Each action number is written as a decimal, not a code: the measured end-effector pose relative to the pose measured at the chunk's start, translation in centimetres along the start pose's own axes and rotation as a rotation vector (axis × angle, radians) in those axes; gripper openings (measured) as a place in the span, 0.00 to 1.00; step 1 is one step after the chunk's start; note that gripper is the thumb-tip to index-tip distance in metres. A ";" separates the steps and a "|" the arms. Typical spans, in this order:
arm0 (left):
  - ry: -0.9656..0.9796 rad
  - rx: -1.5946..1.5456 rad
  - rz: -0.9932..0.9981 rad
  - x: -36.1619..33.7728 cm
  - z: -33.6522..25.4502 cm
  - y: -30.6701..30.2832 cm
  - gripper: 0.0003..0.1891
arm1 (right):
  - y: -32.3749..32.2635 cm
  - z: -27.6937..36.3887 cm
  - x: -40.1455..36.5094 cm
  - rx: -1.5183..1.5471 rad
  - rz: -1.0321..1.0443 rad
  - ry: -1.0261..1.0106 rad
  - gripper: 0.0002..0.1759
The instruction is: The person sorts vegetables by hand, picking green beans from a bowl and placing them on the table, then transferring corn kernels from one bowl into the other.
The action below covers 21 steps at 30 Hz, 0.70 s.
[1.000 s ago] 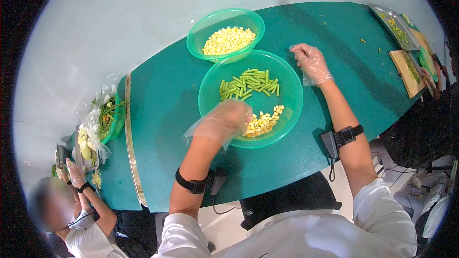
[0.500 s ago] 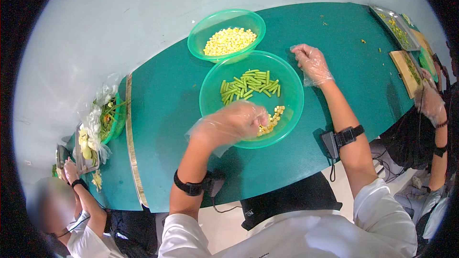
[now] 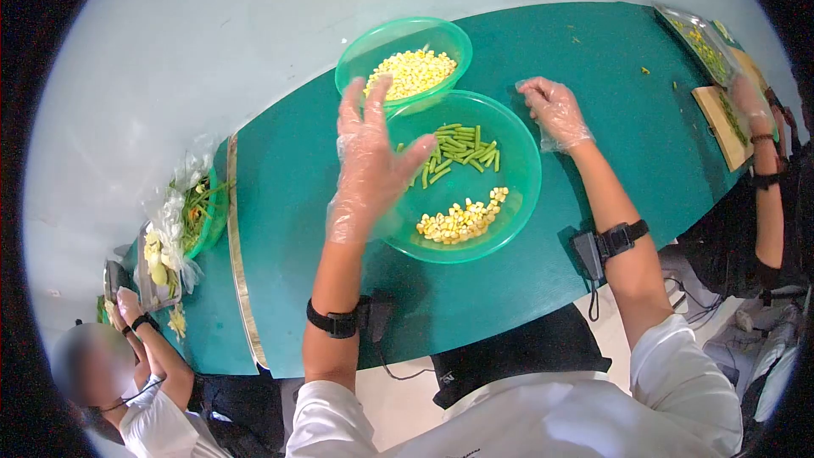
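My left hand (image 3: pixel 369 157), in a clear plastic glove, is raised over the left rim of the nearer green bowl (image 3: pixel 524 195), fingers spread and holding nothing. Cut green beans (image 3: pixel 462 149) lie in the back part of that bowl, and yellow corn kernels (image 3: pixel 458 222) form a curved heap at its front. Behind it, the second green bowl (image 3: pixel 356 49) contains more corn kernels (image 3: pixel 415 70). To the right of the nearer bowl, my right hand (image 3: pixel 553 110), also gloved, rests on the table with curled fingers; whether anything is inside them is hidden.
The green table (image 3: pixel 297 178) has a pale strip (image 3: pixel 235 263) across its left part. At the left are a basket of greens (image 3: pixel 208 212), a tray (image 3: pixel 153 276) and a person (image 3: pixel 161 373). A metal tray (image 3: pixel 695 42), a cutting board (image 3: pixel 721 127) and another person's arm (image 3: pixel 767 195) are at the right.
My left hand has moved up and left from the corn in the nearer bowl, and its fingers have spread. The right-side person's hand has moved toward the trays. My right hand stays in place.
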<state>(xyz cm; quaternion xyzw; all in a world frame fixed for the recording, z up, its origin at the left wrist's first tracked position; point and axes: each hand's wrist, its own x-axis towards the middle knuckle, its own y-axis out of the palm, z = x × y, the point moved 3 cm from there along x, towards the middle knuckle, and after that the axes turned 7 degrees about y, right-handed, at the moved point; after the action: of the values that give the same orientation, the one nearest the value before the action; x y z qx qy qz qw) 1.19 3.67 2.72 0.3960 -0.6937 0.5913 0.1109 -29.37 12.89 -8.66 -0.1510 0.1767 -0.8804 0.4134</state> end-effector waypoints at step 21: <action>0.209 -0.351 0.799 -4.0 -3.5 4.8 0.09 | -0.1 0.3 -0.2 0.002 0.002 0.002 0.12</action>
<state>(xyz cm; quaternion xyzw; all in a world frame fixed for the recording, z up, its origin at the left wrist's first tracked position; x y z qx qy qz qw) -0.53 8.43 -2.28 0.0100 -0.8670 0.4981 0.0088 -29.20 12.99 -8.41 -0.1495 0.1765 -0.8803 0.4142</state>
